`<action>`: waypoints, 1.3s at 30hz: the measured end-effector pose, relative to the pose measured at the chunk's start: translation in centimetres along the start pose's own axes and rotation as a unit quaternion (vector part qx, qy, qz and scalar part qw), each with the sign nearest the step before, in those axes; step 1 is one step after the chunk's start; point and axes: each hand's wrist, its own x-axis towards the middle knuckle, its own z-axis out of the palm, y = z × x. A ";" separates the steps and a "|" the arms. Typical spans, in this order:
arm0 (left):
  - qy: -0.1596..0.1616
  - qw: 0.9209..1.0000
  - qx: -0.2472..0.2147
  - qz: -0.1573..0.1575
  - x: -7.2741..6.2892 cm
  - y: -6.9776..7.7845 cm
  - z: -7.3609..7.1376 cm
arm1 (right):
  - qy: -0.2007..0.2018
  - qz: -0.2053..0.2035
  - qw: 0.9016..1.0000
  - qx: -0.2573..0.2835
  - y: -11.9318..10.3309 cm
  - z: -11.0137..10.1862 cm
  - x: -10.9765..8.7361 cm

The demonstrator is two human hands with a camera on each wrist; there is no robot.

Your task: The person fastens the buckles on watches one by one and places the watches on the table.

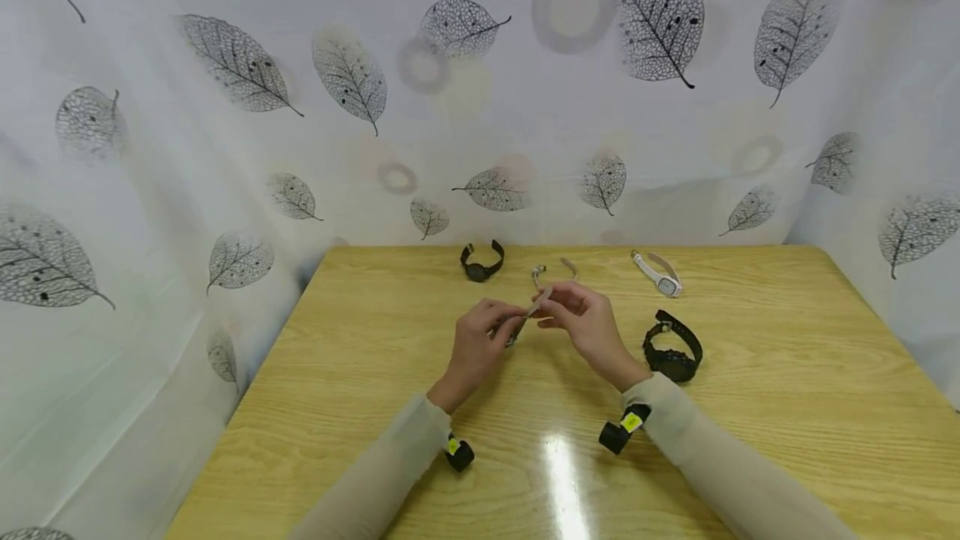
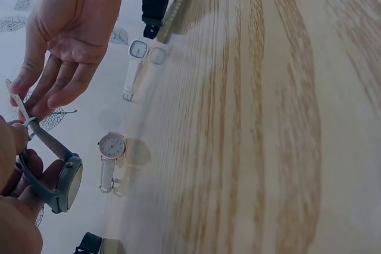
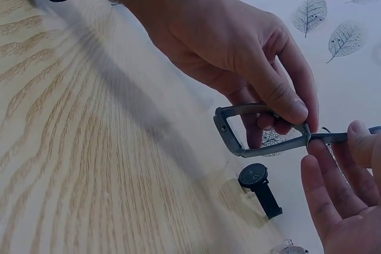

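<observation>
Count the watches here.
5: held watch, between left hand and right hand; dark watch, back left; rose-rimmed watch, back centre, partly hidden in head view; white watch, back right; black watch, right of the right hand.

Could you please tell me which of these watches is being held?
The grey watch, pinched by the left hand and right hand; the others rest on the table.
</observation>
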 end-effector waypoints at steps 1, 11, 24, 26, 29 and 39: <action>0.001 1.000 0.000 0.000 0.0 0.0 0.0 | 0.000 0.000 1.000 0.001 0.0 0.0 0.0; -0.017 0.999 0.017 0.021 0.1 -0.2 -0.2 | -0.003 -0.007 1.000 -0.013 0.1 0.1 0.1; -0.026 0.986 -0.133 -0.100 0.1 -0.3 -0.2 | 0.023 -0.009 0.995 -0.095 0.0 0.0 0.2; -0.026 0.981 -0.147 -0.120 0.3 0.4 -0.4 | 0.024 -0.009 0.994 -0.102 -0.1 0.0 0.3; -0.017 0.972 -0.172 -0.157 0.7 1.5 -0.8 | 0.027 -0.012 0.993 -0.110 0.3 -0.1 0.3; 0.033 0.943 -0.255 -0.212 1.3 1.2 -0.5 | 0.047 -0.030 0.996 -0.073 -0.3 1.3 0.4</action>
